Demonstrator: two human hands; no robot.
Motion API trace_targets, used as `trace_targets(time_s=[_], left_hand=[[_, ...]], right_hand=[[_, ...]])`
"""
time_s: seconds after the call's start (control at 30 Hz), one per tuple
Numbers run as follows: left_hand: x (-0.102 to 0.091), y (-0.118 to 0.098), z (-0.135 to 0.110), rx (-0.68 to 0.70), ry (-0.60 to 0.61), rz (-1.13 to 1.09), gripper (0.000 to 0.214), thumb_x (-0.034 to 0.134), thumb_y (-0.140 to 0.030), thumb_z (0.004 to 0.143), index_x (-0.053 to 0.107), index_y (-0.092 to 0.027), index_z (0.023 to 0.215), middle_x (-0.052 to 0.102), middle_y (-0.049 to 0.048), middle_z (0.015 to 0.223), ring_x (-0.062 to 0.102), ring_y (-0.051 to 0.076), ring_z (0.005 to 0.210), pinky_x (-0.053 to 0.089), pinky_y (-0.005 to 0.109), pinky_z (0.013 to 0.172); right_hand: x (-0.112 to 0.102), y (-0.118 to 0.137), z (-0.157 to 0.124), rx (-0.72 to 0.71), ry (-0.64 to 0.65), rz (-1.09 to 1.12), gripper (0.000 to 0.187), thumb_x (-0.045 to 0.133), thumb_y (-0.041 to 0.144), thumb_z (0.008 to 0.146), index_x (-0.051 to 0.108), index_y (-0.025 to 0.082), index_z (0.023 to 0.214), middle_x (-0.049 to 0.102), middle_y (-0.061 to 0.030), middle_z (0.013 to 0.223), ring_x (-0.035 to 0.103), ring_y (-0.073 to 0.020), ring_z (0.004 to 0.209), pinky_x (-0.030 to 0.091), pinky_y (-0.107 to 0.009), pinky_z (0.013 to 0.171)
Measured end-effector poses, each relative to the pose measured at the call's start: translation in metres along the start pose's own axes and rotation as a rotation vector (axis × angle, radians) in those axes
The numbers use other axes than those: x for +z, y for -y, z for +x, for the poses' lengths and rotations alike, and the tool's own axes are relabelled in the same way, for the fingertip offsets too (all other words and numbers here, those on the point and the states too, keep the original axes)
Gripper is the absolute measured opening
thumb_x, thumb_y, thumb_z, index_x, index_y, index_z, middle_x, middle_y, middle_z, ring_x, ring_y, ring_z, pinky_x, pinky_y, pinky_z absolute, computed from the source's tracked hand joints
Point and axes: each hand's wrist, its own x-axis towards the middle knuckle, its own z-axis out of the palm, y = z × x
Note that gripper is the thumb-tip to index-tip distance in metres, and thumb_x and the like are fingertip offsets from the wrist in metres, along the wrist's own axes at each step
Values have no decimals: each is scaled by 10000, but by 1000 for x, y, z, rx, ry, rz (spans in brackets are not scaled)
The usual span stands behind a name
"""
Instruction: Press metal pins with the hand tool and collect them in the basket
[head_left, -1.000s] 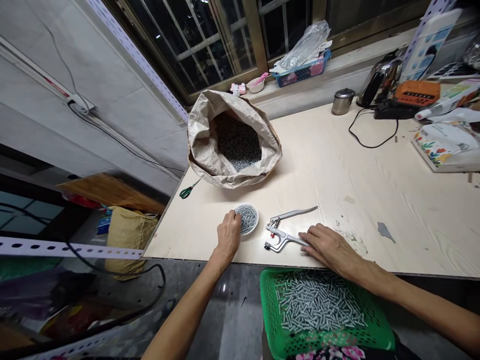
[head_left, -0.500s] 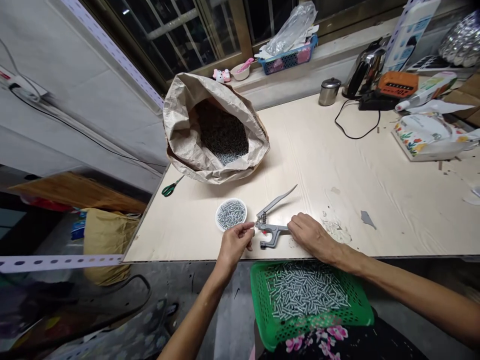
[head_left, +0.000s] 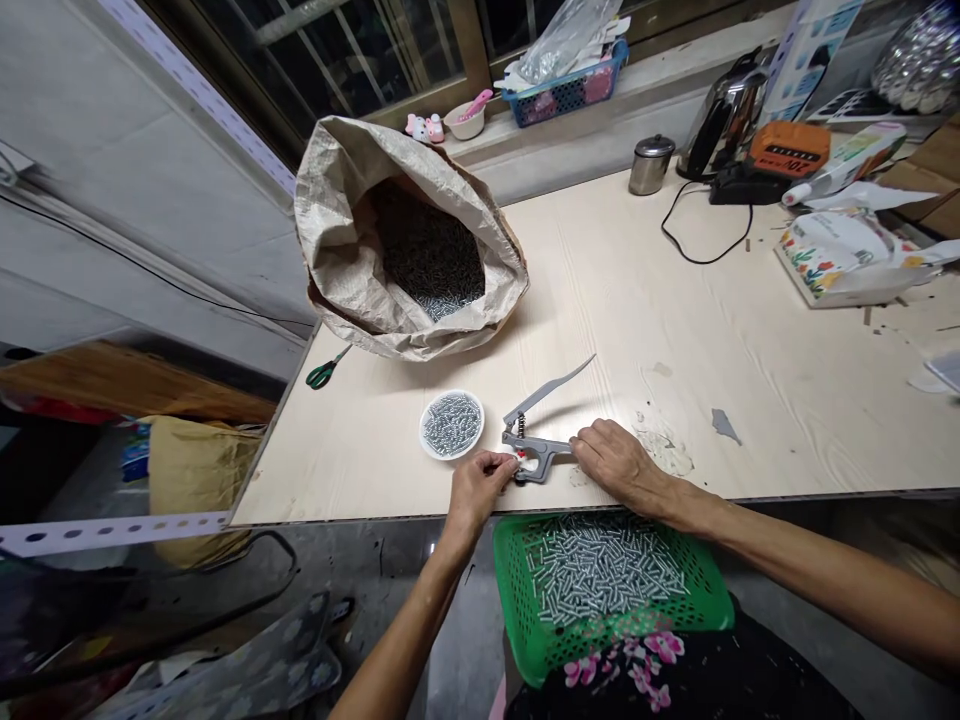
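Your left hand (head_left: pixel 476 487) has moved from the dish (head_left: pixel 451 424) to the snap pliers (head_left: pixel 536 452) at the worktop's (head_left: pixel 750 400) front edge, fingers pinching a small piece at their head, right hand (head_left: pixel 611 462) open, flat on the handle; seat it squarely before any squeeze.

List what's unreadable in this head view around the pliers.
Head view:
- What the left hand pinches at the pliers head: too small, and covered by its fingertips.
- Lower handle: under the right hand, so the grip is unclear.
- Sack fill: dark inside, behind its rim.
- Basket near edge: hidden by flowered cloth.
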Motion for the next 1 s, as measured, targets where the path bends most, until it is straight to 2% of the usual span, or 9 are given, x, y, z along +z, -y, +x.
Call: trace_targets(time_s=[0.23,0.37,0.5,0.6,0.63,0.7,0.8,0.9,1.0], left_hand=[[-5,-10,24,-47,244,287,280,616,-403,668,655,-131,614,464,-49,425,391,81,414,288,211,442],[-8,-21,28,-101,366,405,351,642,-440,676,564,-156,485,450,-50,373,409,77,384,292,209,448],[-6,-21,21,-199,368,349,362,693,-434,641,526,-162,470,469,-50,376,422,74,372,323,209,444],[-4,-17,14,-239,361,285,370,734,-439,589,521,-162,464,472,-51,374,403,69,355,307,206,417],[-4,-17,13,-241,358,269,377,741,-445,575,519,-163,459,475,-50,373,399,68,350,298,205,410],[-3,-16,10,-253,350,250,382,750,-448,556,515,-167,449,479,-47,368,400,70,343,293,205,402],[-3,-18,9,-291,343,243,376,752,-427,554,505,-171,432,467,-52,357,390,68,336,314,210,405],[-2,-20,7,-311,329,246,355,749,-400,567,513,-170,434,458,-57,354,369,62,332,320,212,403],[-2,-20,6,-303,331,252,375,753,-409,573,507,-168,426,465,-53,359,365,61,334,304,211,399]], right_hand=[[5,-7,0,43,69,-30,232,429,33,888,511,181,729,490,-30,692,354,-181,681,268,-321,627],[9,-7,-2,56,122,-18,252,411,47,900,511,183,713,498,-28,686,353,-178,667,262,-322,631],[5,-6,-2,78,216,24,216,433,83,907,536,176,742,541,-31,726,398,-176,693,284,-327,646],[-4,-12,2,100,337,119,82,524,218,905,576,180,855,598,-50,864,471,-193,804,336,-337,702],[-8,-16,4,107,371,162,128,574,298,885,585,183,940,608,-69,966,490,-211,881,359,-349,742],[-12,-27,8,119,412,228,498,669,477,791,533,184,1171,538,-130,1232,464,-274,1089,384,-405,849],[-9,-46,17,111,477,238,934,717,647,639,384,169,1369,343,-209,1441,297,-390,1295,335,-538,957],[-1,-58,27,54,578,248,1046,730,694,565,370,161,1390,368,-218,1422,264,-430,1311,297,-590,978],[1,-60,37,20,600,254,1021,753,661,552,402,152,1364,473,-192,1312,373,-386,1229,323,-549,964]])
